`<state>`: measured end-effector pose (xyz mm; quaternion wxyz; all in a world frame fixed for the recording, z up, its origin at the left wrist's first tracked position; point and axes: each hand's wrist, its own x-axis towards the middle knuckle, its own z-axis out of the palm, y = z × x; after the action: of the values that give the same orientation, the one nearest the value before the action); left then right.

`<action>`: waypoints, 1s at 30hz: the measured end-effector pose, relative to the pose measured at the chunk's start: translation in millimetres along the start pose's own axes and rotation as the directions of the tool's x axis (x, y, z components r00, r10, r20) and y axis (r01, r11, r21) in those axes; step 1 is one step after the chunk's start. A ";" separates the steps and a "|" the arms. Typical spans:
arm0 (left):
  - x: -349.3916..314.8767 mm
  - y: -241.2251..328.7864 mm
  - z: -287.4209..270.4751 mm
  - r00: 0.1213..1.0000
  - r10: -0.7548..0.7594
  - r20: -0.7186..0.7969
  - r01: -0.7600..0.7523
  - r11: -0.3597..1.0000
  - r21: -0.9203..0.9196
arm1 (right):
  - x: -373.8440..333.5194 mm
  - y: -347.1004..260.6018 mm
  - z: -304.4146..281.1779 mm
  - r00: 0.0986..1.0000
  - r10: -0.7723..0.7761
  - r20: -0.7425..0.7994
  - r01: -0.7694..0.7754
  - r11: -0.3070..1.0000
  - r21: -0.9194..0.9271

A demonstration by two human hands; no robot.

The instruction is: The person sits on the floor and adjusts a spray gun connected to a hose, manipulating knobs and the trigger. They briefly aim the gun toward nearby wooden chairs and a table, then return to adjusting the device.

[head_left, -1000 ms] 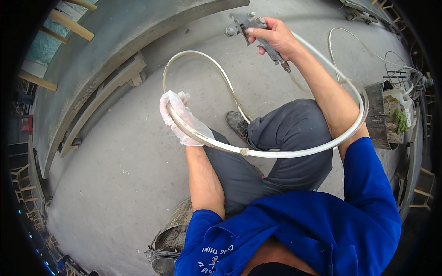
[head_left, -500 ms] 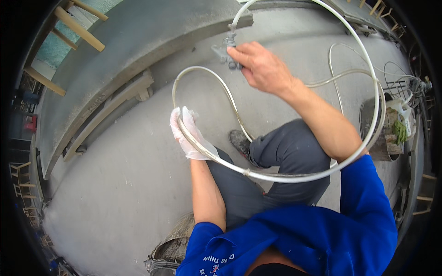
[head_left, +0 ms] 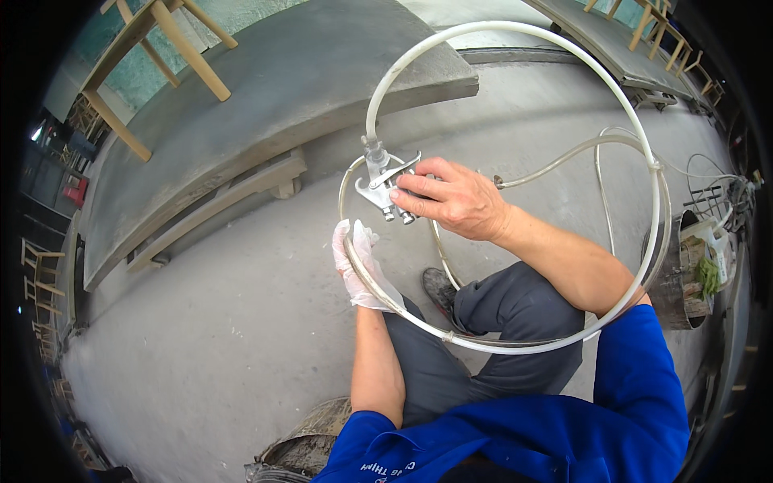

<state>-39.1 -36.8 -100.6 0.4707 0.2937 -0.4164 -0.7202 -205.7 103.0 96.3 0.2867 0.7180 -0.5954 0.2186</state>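
Observation:
My bare right hand (head_left: pixel 459 200) grips a silver spray gun (head_left: pixel 382 181) in front of me, its fingers at the trigger side. From the gun's upper end a whitish hose (head_left: pixel 515 29) arcs out to the right and loops back over my legs. My left hand (head_left: pixel 364 267), in a thin translucent plastic glove, is closed round the hose just below the gun. Short bands tie parts of the hose together. Behind my right hand a second translucent line (head_left: pixel 555 165) runs off to the right; where it joins is partly hidden by my fingers.
A large grey platform (head_left: pixel 266 88) stands ahead to the left, with a wooden stool or chair (head_left: pixel 193 56) on it. At right are a dirty bucket (head_left: pixel 678 294), a green leafy-looking item (head_left: pixel 708 276) and tangled hoses. A crusted drum (head_left: pixel 318 431) sits beside me at lower left.
The spray gun in my right hand has come down toward my left hand and turned, showing more of its side. The view has shifted, bringing more of the platform and stool into sight.

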 end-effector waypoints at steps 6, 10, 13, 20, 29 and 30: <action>4.8 -6.0 -4.6 1.000 0.003 0.003 -0.003 0.999 -0.052 | 1.4 0.1 0.8 1.000 -0.008 0.000 0.008 1.000 0.016; 7.3 -8.6 -6.0 1.000 -0.018 -0.017 0.017 0.998 -0.059 | 0.4 3.4 2.3 1.000 0.005 -0.003 -0.005 1.000 0.019; 7.5 -10.2 -8.0 1.000 0.005 -0.001 -0.005 0.997 -0.073 | -2.7 7.6 3.4 0.999 0.027 0.022 -0.027 1.000 0.007; 5.4 -9.0 -8.1 1.000 0.009 0.012 -0.008 0.996 -0.091 | -11.2 17.7 2.1 0.995 0.091 0.026 -0.090 0.995 -0.049; 3.8 -0.1 -3.5 1.000 0.008 0.019 -0.006 0.996 -0.083 | -15.6 25.2 3.0 0.991 0.132 -0.010 -0.132 0.988 -0.074; 3.9 0.1 -3.6 1.000 0.012 0.028 -0.009 0.997 -0.080 | -16.4 25.1 3.5 0.990 0.142 -0.011 -0.142 0.987 -0.073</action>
<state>-37.7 -41.6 -102.4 0.4798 0.2620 -0.3956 -0.7380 -233.6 109.5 86.7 0.2984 0.6620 -0.6519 0.2187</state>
